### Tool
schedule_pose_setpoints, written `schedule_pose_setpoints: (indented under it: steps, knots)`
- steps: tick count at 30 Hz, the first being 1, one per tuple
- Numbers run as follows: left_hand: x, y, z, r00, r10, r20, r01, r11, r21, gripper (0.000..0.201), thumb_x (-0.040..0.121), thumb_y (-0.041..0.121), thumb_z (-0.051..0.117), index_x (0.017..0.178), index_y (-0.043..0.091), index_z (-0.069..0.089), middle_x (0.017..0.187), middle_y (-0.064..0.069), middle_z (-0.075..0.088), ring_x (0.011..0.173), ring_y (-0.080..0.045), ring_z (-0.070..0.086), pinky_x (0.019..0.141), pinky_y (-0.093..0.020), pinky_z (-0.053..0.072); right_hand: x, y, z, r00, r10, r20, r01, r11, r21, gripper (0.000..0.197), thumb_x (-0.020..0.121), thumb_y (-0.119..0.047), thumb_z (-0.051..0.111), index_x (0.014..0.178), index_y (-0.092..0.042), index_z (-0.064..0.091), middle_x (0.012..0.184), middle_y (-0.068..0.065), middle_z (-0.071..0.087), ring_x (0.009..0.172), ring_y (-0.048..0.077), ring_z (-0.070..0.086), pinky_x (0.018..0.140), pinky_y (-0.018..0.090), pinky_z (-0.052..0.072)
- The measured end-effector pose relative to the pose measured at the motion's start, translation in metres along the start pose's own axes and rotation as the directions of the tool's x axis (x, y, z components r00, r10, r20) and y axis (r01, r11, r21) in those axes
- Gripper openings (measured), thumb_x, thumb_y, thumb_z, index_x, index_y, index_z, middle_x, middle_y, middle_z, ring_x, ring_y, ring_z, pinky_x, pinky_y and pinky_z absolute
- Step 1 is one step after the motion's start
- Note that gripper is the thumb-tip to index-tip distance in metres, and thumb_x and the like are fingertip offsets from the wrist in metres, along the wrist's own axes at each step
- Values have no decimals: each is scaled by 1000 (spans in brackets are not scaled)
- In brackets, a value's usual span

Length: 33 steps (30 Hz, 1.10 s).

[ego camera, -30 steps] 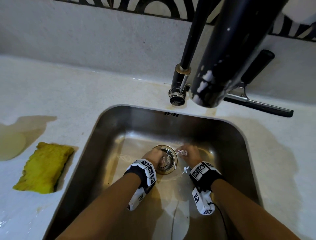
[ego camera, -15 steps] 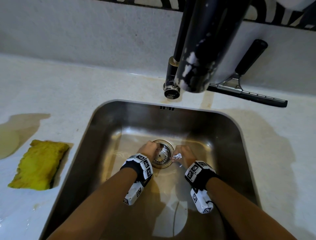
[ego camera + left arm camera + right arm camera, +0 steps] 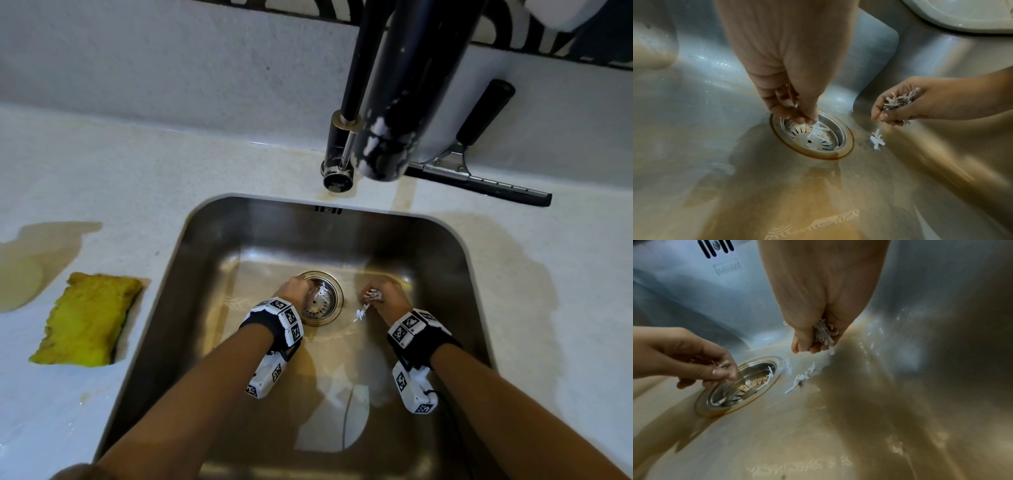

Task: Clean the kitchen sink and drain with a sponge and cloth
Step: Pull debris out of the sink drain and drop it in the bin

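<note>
Drain strainer (image 3: pixel 813 138): your left hand (image 3: pixel 789 97) pinches white scraps (image 3: pixel 816 129) over it; right hand (image 3: pixel 898 104) beside it clutches scrap wad (image 3: pixel 898 100).

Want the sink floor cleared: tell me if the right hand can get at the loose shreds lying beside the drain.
Probably yes: the loose shreds lie uncovered just below the right hand, but it already grips a bundle of shreds, so little room is left.

Both forearms reach down, center frame. L hand (image 3: pixel 789 104) fingertips pinched together, pointing down; R hand (image 3: pixel 898 107) cupped, fingers curled.
</note>
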<state>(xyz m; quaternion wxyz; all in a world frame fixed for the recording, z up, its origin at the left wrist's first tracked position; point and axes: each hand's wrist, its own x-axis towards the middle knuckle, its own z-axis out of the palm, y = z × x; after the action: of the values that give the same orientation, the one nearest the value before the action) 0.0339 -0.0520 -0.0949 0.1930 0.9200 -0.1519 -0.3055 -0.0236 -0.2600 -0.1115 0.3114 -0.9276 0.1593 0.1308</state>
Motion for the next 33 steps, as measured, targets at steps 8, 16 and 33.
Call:
schedule_pose_setpoints:
  steps: [8,16,33]
  knots:
    - [3,2,11,999,-51,-12,51,998,-49,29,98,6,39,123,-2,52,131,-20,50,120,-34,50,103,-39,41,-20,-5,-6,998,11,69,-8,999,-44,48,55,-17,89,95,-2,68,103,11,60,97,25,55,79,22,37]
    - [4,-3,11,996,-59,-71,51,993,-110,31,99,10,41,123,-2,55,131,-20,52,120,-33,51,101,-37,41,-24,-10,14,1000,-12,9,12,1000,-1,45,57,-15,87,93,-1,66,91,4,54,84,16,49,72,22,35]
    - [20,19,15,992,-84,-98,82,996,-17,25,90,10,56,112,3,66,119,-17,62,109,-33,60,94,-37,50,-14,-10,15,991,-78,-111,73,996,-49,8,72,0,71,79,4,69,91,17,60,80,28,59,67,13,29]
